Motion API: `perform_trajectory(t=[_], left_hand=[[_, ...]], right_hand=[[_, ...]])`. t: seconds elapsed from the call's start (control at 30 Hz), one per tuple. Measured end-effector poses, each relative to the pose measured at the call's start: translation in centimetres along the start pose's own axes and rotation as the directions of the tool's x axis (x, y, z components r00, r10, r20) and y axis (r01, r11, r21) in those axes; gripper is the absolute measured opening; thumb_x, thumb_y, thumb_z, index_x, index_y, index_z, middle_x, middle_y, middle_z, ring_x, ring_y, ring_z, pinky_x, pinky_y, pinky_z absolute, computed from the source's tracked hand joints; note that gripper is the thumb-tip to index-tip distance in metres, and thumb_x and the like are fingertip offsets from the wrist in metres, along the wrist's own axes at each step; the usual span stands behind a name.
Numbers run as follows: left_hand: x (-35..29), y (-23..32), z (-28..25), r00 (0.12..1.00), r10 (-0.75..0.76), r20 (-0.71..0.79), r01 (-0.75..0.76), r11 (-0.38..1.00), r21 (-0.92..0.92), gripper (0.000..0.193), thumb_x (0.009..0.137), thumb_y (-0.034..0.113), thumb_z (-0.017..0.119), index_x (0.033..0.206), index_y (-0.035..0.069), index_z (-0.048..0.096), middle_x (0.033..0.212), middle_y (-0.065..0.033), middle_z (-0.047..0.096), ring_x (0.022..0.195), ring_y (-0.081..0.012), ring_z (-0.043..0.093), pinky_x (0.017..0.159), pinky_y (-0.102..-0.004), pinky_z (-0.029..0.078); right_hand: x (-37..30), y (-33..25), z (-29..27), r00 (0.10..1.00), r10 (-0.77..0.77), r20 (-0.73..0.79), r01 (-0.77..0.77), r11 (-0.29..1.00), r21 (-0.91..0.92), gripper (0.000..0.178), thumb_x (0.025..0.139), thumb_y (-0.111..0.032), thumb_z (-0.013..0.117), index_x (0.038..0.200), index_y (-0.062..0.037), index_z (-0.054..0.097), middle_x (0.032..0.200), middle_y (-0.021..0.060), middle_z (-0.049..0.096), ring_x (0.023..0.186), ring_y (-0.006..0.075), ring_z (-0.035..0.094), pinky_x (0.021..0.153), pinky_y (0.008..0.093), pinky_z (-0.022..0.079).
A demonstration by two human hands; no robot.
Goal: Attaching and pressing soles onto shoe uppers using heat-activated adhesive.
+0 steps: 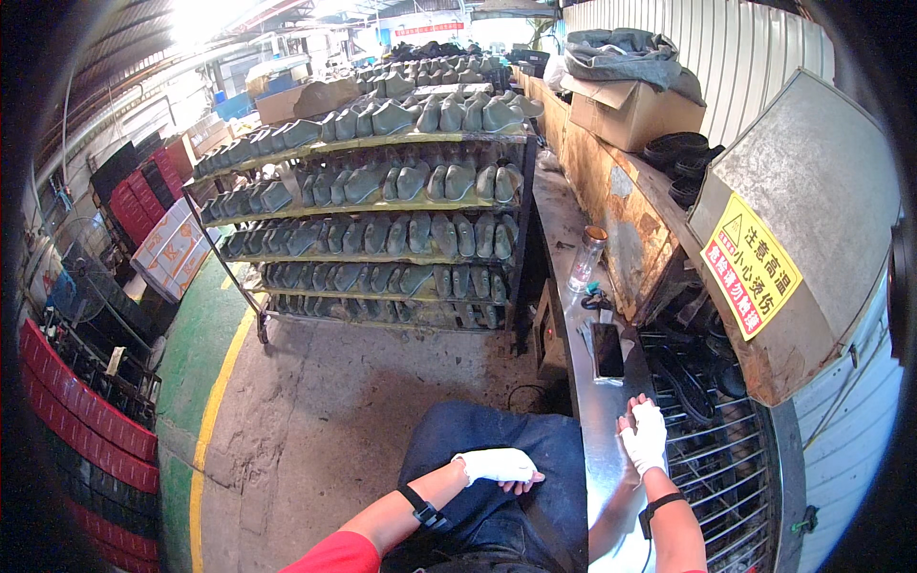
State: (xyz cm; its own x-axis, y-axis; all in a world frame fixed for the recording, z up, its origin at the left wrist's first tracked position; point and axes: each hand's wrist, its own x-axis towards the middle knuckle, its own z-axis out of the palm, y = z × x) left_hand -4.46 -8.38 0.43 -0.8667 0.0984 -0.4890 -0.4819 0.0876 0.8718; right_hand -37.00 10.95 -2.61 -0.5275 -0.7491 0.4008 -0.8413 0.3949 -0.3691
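Observation:
My left hand (499,466), in a white fingerless glove, rests on my dark blue trousers (444,435). Its bare fingers hang loosely bent over the thigh, with nothing seen in them. My right hand (644,436), gloved the same way, lies by the border between a shiny metal ledge (600,435) and a conveyor of metal bars (716,468). The right fingers are slightly bent and apart, and hold nothing visible. Just beyond them a black phone (607,350) lies on the ledge. Dark shoe soles (686,387) sit on the bars, partly under a raised metal hood (798,220).
A wheeled rack (363,258) holds rows of grey-green shoe lasts ahead. A clear jar (586,260) with an orange lid stands on the ledge. At right are a cardboard box (626,115) and a yellow warning sign (752,267). Red crates (86,411) are stacked at left.

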Motion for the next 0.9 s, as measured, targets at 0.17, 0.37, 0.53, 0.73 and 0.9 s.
perform_trajectory(t=[0.17,0.37,0.53,0.73,0.9], left_hand=[[-0.08,0.05,0.07,1.000,0.031,0.000,-0.031,1.000,-0.003,0.053,0.101,0.059,0.069,0.084,0.010,0.078,0.075,-0.0007,0.072,0.058,-0.0104,0.059,0.054,-0.0271,0.044],[-0.03,0.08,0.04,1.000,0.012,0.005,-0.012,1.000,-0.014,0.052,0.102,0.058,0.069,0.084,0.010,0.078,0.075,-0.0006,0.072,0.058,-0.0104,0.059,0.055,-0.0270,0.044],[-0.14,0.06,0.04,1.000,0.019,0.000,-0.019,1.000,-0.017,0.051,0.102,0.057,0.070,0.084,0.009,0.078,0.075,-0.0008,0.073,0.058,-0.0102,0.059,0.055,-0.0270,0.044],[0.05,-0.07,0.01,0.999,0.034,0.010,-0.034,0.999,-0.021,0.051,0.102,0.056,0.070,0.085,0.008,0.078,0.076,-0.0012,0.073,0.057,-0.0104,0.059,0.054,-0.0271,0.044],[0.08,-0.13,0.00,0.999,0.038,-0.002,-0.038,0.999,-0.033,0.051,0.102,0.055,0.070,0.085,0.008,0.078,0.077,-0.0014,0.073,0.057,-0.0106,0.059,0.054,-0.0272,0.044]], right_hand=[[0.05,-0.38,-0.26,1.000,0.009,0.006,-0.009,1.000,0.008,0.056,0.087,-0.028,0.082,0.137,-0.0084,0.071,0.152,0.0194,0.063,0.143,0.0425,0.055,0.122,0.0512,0.041],[0.09,-0.44,-0.34,1.000,-0.004,0.001,0.004,1.000,0.002,0.055,0.086,-0.027,0.082,0.137,-0.0079,0.071,0.151,0.0197,0.064,0.141,0.0427,0.056,0.121,0.0508,0.042],[0.15,-0.52,-0.46,0.999,0.025,0.025,-0.024,1.000,-0.013,0.054,0.086,-0.026,0.082,0.136,-0.0077,0.071,0.148,0.0211,0.065,0.140,0.0436,0.057,0.121,0.0508,0.043],[0.12,-0.64,-0.52,0.999,0.029,0.018,-0.029,1.000,-0.004,0.053,0.086,-0.026,0.081,0.135,-0.0073,0.072,0.148,0.0215,0.065,0.140,0.0441,0.057,0.120,0.0512,0.043],[0.11,-0.62,-0.51,1.000,-0.008,-0.003,0.008,1.000,-0.002,0.053,0.087,-0.026,0.081,0.136,-0.0074,0.071,0.148,0.0212,0.065,0.141,0.0438,0.056,0.121,0.0513,0.043]])
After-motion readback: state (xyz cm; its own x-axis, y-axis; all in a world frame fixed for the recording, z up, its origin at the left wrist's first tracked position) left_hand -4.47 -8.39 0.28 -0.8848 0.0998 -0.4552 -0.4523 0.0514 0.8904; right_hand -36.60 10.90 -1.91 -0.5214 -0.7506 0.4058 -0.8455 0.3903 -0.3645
